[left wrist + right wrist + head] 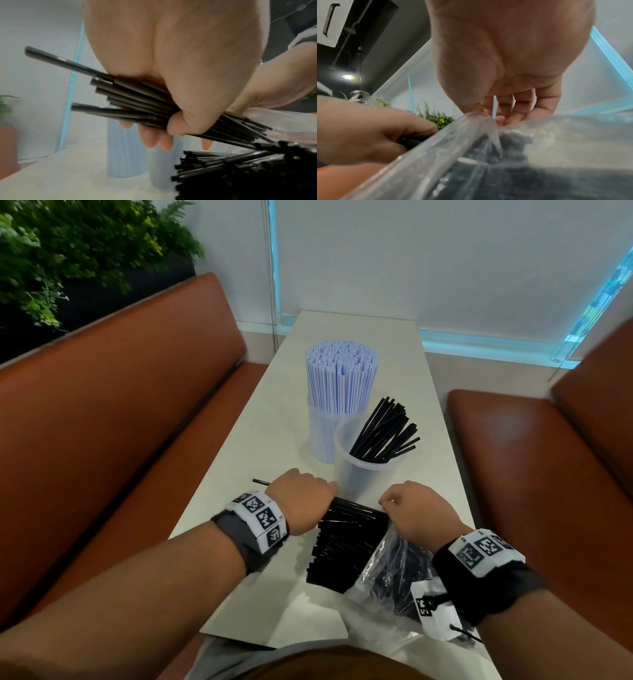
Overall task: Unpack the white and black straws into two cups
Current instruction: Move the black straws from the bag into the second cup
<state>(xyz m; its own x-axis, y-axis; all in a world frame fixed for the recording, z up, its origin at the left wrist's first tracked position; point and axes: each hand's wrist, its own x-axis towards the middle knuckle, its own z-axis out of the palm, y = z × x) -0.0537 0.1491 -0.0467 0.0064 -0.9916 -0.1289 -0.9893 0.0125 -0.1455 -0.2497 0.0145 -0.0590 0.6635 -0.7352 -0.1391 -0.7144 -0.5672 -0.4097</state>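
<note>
Gripping a small bunch of black straws (pixel 137 105), the left hand (pixel 301 501) had its fingers and thumb curled round them just above the main black pile (pixel 342 546) on the white table (pixel 260 419). Right hand (pixel 418 511) pinched the open edge of the clear plastic bag (pixel 383 573), which still held black straws in its lower part. Far cup (pixel 320 436) was packed full of white straws (pixel 339 374), upright. Near cup (pixel 363 474), touching it on the right, held a loose lean of black straws (pixel 385 433), roughly half full. One stray black straw tip (pixel 260 482) poked out left of the left hand. Table was narrow, orange bench seats (pixel 513 446) close on both sides; pile sat near the front edge, bare tabletop beyond the cups toward the window wall.
</note>
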